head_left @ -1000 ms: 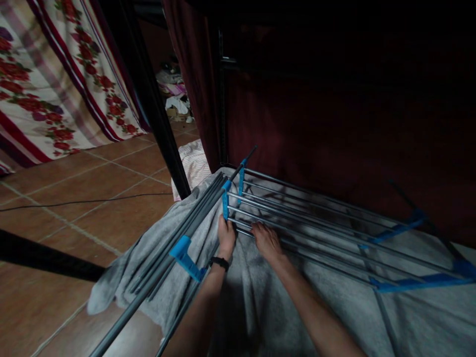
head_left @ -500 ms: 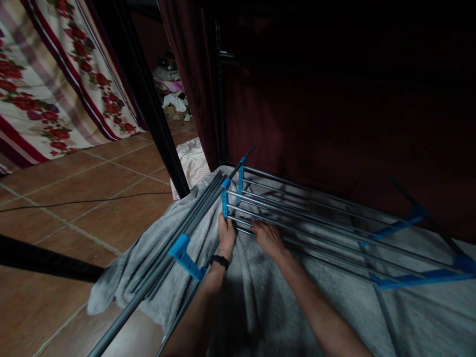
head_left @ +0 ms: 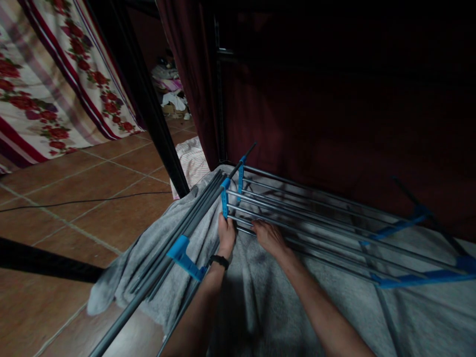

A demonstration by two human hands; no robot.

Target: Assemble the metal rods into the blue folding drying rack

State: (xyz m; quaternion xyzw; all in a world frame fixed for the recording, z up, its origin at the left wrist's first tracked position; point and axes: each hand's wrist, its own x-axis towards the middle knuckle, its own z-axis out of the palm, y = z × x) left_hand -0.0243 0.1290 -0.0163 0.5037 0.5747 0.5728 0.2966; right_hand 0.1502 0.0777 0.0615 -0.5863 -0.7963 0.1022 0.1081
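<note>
A rack of grey metal rods (head_left: 316, 225) joined by blue plastic brackets lies across a grey blanket (head_left: 256, 307). My left hand (head_left: 226, 234), with a black band at the wrist, is closed around the lower end of the near blue bracket (head_left: 224, 199). To its right, my right hand (head_left: 268, 237) is closed on one of the lower rods, near the bracket; its fingertips are partly hidden. A thicker grey pole (head_left: 156, 275) runs through the brackets on the left. Another blue bracket (head_left: 184, 257) sits on that pole, nearer to me.
Several loose grey tubes (head_left: 178, 225) lie beside the pole on the blanket. Black metal posts (head_left: 148, 104) stand at the left, with a dark red curtain (head_left: 297, 124) behind the rack. A thin cable (head_left: 85, 201) crosses the tiled floor (head_left: 122, 173).
Almost nothing differs. Both hands keep their places on the bracket and the rod, and the view shifts very slightly.
</note>
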